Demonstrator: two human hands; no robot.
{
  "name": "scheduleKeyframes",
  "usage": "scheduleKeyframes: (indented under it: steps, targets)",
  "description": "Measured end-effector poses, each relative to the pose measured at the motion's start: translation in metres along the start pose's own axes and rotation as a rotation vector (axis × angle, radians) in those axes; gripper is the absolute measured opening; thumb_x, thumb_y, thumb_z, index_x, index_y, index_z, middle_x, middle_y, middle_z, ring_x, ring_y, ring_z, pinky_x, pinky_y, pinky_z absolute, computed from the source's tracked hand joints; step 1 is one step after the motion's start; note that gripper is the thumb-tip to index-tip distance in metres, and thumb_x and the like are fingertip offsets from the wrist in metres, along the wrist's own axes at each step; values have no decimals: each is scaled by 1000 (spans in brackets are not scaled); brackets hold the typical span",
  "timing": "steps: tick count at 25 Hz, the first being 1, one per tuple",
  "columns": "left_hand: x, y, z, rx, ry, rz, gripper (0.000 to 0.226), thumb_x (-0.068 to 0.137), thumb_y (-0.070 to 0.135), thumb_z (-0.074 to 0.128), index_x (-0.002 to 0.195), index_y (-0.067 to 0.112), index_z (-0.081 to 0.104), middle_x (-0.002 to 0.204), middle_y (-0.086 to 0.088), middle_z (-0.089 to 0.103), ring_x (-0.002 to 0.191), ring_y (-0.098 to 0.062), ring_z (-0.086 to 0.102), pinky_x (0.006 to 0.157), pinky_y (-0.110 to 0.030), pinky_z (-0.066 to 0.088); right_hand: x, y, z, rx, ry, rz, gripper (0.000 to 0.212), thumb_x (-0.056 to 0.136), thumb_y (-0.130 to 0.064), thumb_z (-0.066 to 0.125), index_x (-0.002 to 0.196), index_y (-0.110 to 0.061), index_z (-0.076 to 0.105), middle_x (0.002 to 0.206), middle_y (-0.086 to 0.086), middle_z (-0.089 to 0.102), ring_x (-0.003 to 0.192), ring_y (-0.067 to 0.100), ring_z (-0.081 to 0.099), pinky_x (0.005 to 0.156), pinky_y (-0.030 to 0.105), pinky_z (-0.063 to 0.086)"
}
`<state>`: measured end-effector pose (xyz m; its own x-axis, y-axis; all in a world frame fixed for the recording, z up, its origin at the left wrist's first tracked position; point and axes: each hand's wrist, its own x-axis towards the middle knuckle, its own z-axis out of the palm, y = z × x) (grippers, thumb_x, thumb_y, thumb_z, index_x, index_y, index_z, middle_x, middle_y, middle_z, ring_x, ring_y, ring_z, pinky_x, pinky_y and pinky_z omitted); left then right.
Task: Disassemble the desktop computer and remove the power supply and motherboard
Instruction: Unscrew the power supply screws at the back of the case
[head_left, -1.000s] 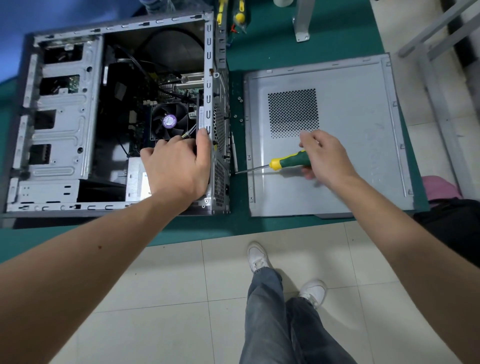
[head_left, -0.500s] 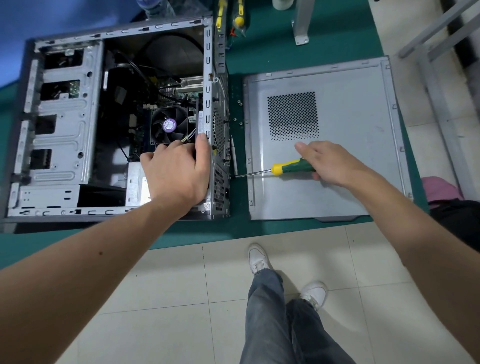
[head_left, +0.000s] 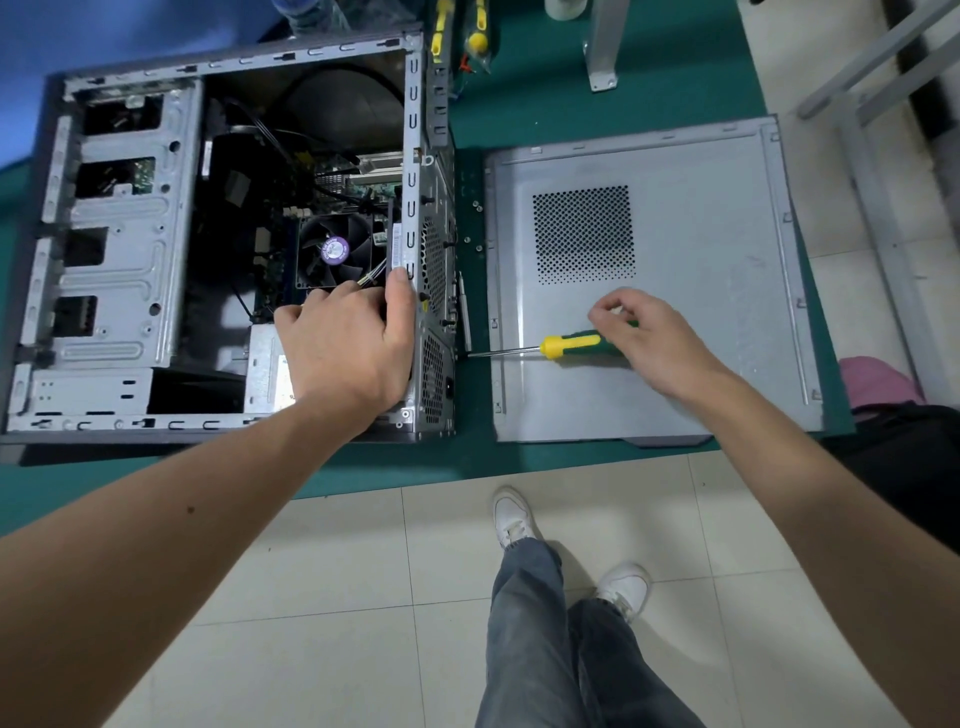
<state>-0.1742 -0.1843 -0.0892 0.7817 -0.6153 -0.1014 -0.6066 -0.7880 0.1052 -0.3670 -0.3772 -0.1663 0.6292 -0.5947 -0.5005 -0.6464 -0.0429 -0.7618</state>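
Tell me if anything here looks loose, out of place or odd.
Small loose screws lie scattered on the green mat between the case and the side panel, where they could roll off. Nothing looks damaged.

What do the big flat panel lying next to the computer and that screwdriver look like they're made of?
The side panel looks like thin sheet metal, probably steel, with a dull grey matte finish: folded edges and a punched grid of vent holes. The screwdriver has a bright, shiny metal shaft and a smooth yellow-and-green handle, likely plastic or rubbery plastic; which one cannot be told.
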Motion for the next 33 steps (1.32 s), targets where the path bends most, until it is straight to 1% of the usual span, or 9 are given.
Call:
scheduleKeyframes:
  steps: [4, 9, 14, 17, 20, 23, 25, 29, 33]
  targets:
    - [-1, 1, -1, 12, -2, -7, 60, 94, 53, 2, 51, 28, 35, 68, 2, 46, 78, -26, 44, 86, -43, 31, -3, 0, 1, 423, 25, 23, 28, 82, -5, 72, 98, -26, 62, 98, 0, 60, 82, 13, 59, 67, 32, 48]
    - [0, 1, -1, 12, -8, -12, 60, 93, 53, 1, 52, 28, 36, 70, 0, 48, 79, -27, 46, 87, -44, 32, -5, -5, 7, -146, 93, 24, 25, 98, -39, 50, 94, -19, 65, 89, 2, 64, 79, 21, 62, 69, 33, 47]
    - [0, 1, -1, 4, -1, -10, 61, 94, 53, 2, 51, 27, 36, 68, -1, 47, 78, -28, 46, 88, -45, 33, -5, -3, 3, 532, 30, 117, 26, 83, -3, 69, 96, -25, 62, 98, 1, 61, 81, 15, 61, 70, 34, 50]
    - [0, 1, 0, 4, 3, -11, 60, 95, 53, 3, 51, 28, 35, 69, 0, 47, 78, -27, 45, 87, -44, 32, -5, -4, 6, 35, 53, 157, 30, 95, -46, 54, 93, -17, 62, 81, 0, 61, 69, 20, 61, 58, 31, 50]
    - [0, 1, 1, 4, 7, -11, 60, 95, 53, 4, 51, 28, 35, 69, 0, 47, 79, -26, 44, 86, -44, 31, -3, -3, 9, 111, 126, 36, 7, 92, -22, 59, 97, -21, 64, 89, -4, 60, 80, 15, 56, 65, 27, 42]
    - [0, 0, 1, -4, 11, -11, 61, 96, 53, 5, 50, 28, 36, 67, 1, 45, 78, -26, 45, 86, -44, 31, -3, 0, 4, 481, 49, 53, 36, 79, 4, 66, 96, -27, 62, 99, -2, 62, 84, 13, 59, 71, 31, 45]
    - [0, 1, 1, -8, 10, -9, 61, 95, 53, 4, 50, 28, 36, 67, 1, 45, 78, -26, 45, 86, -44, 31, -4, 0, 6, 420, 57, 89, 5, 89, -20, 67, 92, -22, 64, 95, 0, 63, 81, 16, 64, 71, 31, 54]
    - [-1, 0, 1, -8, 12, -6, 61, 95, 53, 4, 51, 28, 36, 67, 2, 45, 78, -26, 45, 85, -43, 31, -4, 0, 15, -77, 209, 7, 21, 98, -33, 50, 90, -21, 64, 85, -7, 63, 73, 11, 56, 60, 18, 41]
    - [0, -1, 2, -9, 11, -4, 61, 95, 53, 4, 50, 27, 36, 64, 4, 42, 77, -26, 44, 84, -42, 30, -5, 0, 13, 628, 157, 76, 37, 82, 9, 55, 94, -26, 61, 100, 2, 58, 80, 14, 57, 59, 18, 46]
